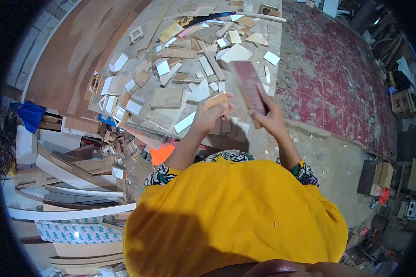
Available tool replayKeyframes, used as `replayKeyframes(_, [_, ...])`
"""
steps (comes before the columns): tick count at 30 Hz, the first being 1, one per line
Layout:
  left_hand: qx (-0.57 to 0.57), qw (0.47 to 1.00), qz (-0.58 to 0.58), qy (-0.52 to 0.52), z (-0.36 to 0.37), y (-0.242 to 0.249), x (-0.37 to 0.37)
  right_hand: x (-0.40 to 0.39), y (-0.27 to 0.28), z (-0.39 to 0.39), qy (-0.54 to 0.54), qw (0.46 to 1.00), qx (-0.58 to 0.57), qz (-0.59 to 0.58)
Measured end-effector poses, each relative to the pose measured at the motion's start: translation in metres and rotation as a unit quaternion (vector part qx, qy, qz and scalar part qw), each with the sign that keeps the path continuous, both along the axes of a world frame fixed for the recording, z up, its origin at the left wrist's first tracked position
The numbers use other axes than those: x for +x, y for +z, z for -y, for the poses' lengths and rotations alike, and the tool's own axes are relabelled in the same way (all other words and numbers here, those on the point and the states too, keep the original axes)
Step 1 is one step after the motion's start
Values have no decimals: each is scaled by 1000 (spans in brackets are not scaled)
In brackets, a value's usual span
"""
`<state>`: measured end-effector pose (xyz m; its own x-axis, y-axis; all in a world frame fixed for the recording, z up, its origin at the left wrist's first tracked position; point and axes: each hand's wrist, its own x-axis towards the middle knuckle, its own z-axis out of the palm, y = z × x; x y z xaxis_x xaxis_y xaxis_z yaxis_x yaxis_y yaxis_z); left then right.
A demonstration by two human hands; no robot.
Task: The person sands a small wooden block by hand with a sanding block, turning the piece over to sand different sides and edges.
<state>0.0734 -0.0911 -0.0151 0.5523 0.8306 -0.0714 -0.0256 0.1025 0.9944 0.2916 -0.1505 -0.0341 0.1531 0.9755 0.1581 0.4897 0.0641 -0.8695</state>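
My left hand (209,117) is closed around a small wooden block (216,99), whose pale tan face points up. In my right hand (271,117) is a long flat sanding block (248,83) with a dull reddish face, gripped at its lower end and tilted up to the left. The two pieces are apart from each other. Beneath and beyond both hands, a worktable (138,51) carries many loose wood offcuts, among them a square wooden piece (167,98) left of my left hand.
A large brown board (74,51) lies at the upper left. Curved strips and panels (74,214) are stacked at lower left, near an orange piece (162,153). Red, worn tiled flooring (328,69) spreads to the right, with cardboard boxes (403,104) at the far edge.
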Motion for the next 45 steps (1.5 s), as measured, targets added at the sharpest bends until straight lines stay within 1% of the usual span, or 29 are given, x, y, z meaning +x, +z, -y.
replayKeyframes(2, [-67,992,101,41,2,4,-7,13,-10,-1,28,999,37,-28])
replayKeyframes(3, [-58,990,123,46,3,8,-12,14,-10,2,54,995,71,-56])
replayKeyframes(7, [-89,977,194,24,6,4,-30,11,-2,23,80,989,25,-125])
replayKeyframes(9, [-85,970,218,64,11,7,-33,3,2,33,85,987,38,-131])
replayKeyframes(14, [-91,970,206,95,25,13,-50,-17,10,54,108,987,53,-104])
replayKeyframes(17, [-97,965,215,114,37,11,-66,-42,13,67,151,982,64,-91])
replayKeyframes(18, [-94,964,215,122,44,11,-72,-53,23,74,176,980,41,-84])
replayKeyframes(19, [-92,964,215,127,52,11,-78,-67,19,73,188,975,68,-93])
replayKeyframes(20, [-100,971,194,96,62,11,-84,-82,14,74,199,970,95,-102])
replayKeyframes(21, [-109,977,171,66,71,10,-91,-94,17,75,203,969,93,-104])
replayKeyframes(24, [-118,974,169,94,95,11,-119,-127,32,87,187,969,36,-157])
replayKeyframes(25, [-149,916,262,265,104,13,-113,-139,34,96,232,962,62,-131])
replayKeyframes(26, [-147,916,260,269,110,14,-123,-149,36,104,275,951,89,-105])
replayKeyframes(27, [-159,897,278,303,117,20,-134,-159,38,116,270,957,94,-54])
replayKeyframes(28, [-171,878,296,335,124,26,-141,-166,36,120,271,956,96,-56])
replayKeyframes(30, [-161,893,258,331,147,22,-150,-174,28,123,242,963,105,-54])
replayKeyframes(32, [-142,974,138,113,161,-2,-162,-181,23,123,222,965,116,-77])
replayKeyframes(33, [-137,962,169,167,171,7,-157,-186,23,128,213,965,87,-127])
replayKeyframes(34, [-136,963,168,163,174,18,-153,-190,25,131,204,961,62,-178])
replayKeyframes(35, [-162,924,230,260,173,29,-150,-187,31,143,232,968,56,-71])
replayKeyframes(36, [-186,870,289,354,172,34,-148,-191,32,154,229,969,58,-73])
replayKeyframes(37, [-142,874,311,345,169,26,-158,-195,32,166,231,965,115,-48])
replayKeyframes(38, [-142,875,310,343,172,23,-160,-198,33,172,232,957,171,-22])
replayKeyframes(40, [-107,936,127,311,182,22,-160,-192,34,170,227,960,164,-23])
replayKeyframes(41, [-47,984,67,158,184,21,-163,-188,31,161,213,964,134,-83])
replayKeyframes(42, [-50,984,66,155,190,25,-159,-184,29,154,198,964,103,-143])
replayKeyframes(43, [-77,989,91,84,196,33,-153,-181,41,149,204,949,40,-236])
replayKeyframes(44, [-103,988,115,13,200,38,-148,-177,38,142,202,950,42,-236])
replayKeyframes(45, [-107,980,169,5,201,38,-143,-173,35,134,202,943,66,-254])
